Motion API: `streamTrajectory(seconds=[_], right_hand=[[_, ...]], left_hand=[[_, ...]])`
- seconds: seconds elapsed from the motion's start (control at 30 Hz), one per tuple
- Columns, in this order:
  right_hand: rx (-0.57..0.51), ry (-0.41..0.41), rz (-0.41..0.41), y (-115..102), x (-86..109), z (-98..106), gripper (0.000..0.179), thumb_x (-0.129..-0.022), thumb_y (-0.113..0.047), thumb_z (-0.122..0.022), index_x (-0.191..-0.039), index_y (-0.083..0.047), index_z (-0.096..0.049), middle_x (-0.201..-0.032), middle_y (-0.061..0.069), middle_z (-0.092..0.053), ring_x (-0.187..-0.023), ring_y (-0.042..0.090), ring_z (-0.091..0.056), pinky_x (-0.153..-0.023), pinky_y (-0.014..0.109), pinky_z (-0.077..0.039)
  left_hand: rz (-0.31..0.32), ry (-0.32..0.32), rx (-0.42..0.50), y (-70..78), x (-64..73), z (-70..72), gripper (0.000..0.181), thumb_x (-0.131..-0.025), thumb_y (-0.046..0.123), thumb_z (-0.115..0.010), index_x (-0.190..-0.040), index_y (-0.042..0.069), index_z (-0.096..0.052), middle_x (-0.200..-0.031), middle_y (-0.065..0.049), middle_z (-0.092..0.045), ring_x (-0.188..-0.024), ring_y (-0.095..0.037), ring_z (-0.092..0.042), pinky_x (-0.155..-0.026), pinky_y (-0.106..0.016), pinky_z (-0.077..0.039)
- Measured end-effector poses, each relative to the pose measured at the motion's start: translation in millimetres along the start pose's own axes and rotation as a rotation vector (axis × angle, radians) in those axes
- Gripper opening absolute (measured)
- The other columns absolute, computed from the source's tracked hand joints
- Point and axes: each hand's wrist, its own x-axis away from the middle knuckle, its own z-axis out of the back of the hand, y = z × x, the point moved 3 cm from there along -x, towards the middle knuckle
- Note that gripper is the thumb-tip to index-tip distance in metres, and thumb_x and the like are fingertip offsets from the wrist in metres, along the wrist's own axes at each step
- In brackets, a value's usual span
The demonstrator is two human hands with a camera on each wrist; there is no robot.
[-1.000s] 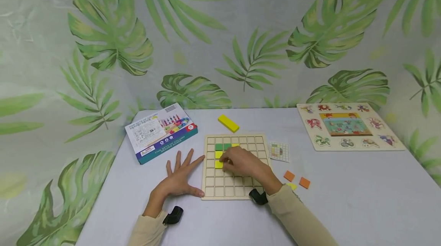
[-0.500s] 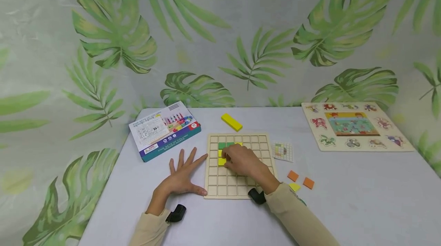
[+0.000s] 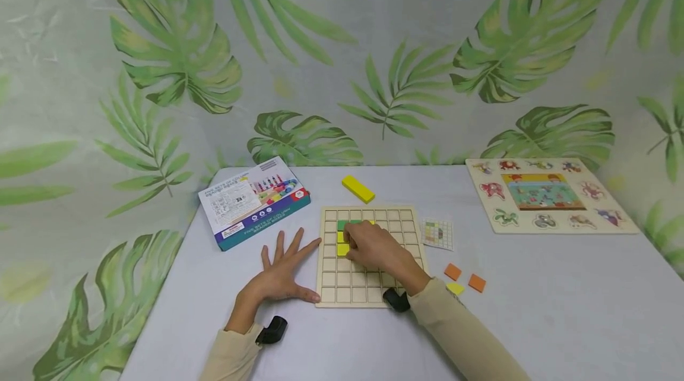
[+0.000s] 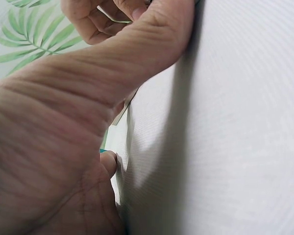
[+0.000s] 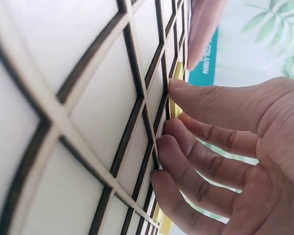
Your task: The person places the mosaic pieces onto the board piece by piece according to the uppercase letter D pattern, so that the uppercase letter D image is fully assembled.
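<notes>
Pale wood: inspecting square-celled grid board (image 3: 344, 295) at lower centre of frame, bearing thin yellow square tiles (image 3: 342, 250). Judging tiles light, stiff, best lifted by edges. Resting right hand (image 3: 376, 249) curled at tiles, not revealing whether pinching. Resting left hand (image 3: 280, 277) spread at board's left edge. Reading "FIVE SETS OF COLUMN" on white-and-teal cardboard box (image 3: 253, 203), left of frame.

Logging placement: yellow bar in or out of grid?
Out: the yellow bar lies on the table, beyond the far edge of the grid.
</notes>
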Motion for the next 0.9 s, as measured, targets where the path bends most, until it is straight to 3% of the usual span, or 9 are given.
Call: streamTrajectory(seconds=[0.4, 0.63, 0.9], right_hand=[[-0.022, -0.024, 0.022, -1.2, -2.4, 2.7, 0.023, -0.086, -0.010, -0.079, -0.102, -0.005, -0.064, -0.076, -0.001, -0.062, -0.067, 0.012, -0.057, -0.067, 0.031, -0.052], [-0.025, -0.035, 0.027, -0.9, -2.4, 4.5, 0.023, -0.086, -0.010, -0.079, -0.103, -0.005, -0.064, -0.078, 0.000, -0.063, -0.069, 0.013, -0.057, -0.069, 0.032, -0.053], [-0.045, -0.038, 0.059, 4.9, 2.7, 1.6, 0.023, -0.088, -0.010, -0.072, -0.109, -0.005, -0.063, -0.091, 0.002, -0.066, -0.076, 0.012, -0.058, -0.074, 0.030, -0.052]], left_hand=[[-0.051, 0.015, 0.020, 0.4, 2.5, 0.7, 0.117, -0.062, 0.055, -0.090, -0.158, 0.026, -0.030, -0.169, -0.018, 0.001, -0.148, -0.049, 0.024, -0.107, -0.074, 0.022], [-0.026, 0.010, 0.014, 0.2, -0.3, 0.7, 0.117, -0.061, 0.053, -0.091, -0.158, 0.028, -0.031, -0.170, -0.014, 0.002, -0.149, -0.047, 0.024, -0.108, -0.074, 0.021], [-0.054, 0.030, 0.023, -2.0, 1.1, -1.3, 0.118, -0.060, 0.057, -0.089, -0.158, 0.028, -0.031, -0.169, -0.016, 0.000, -0.149, -0.048, 0.024, -0.108, -0.072, 0.023]])
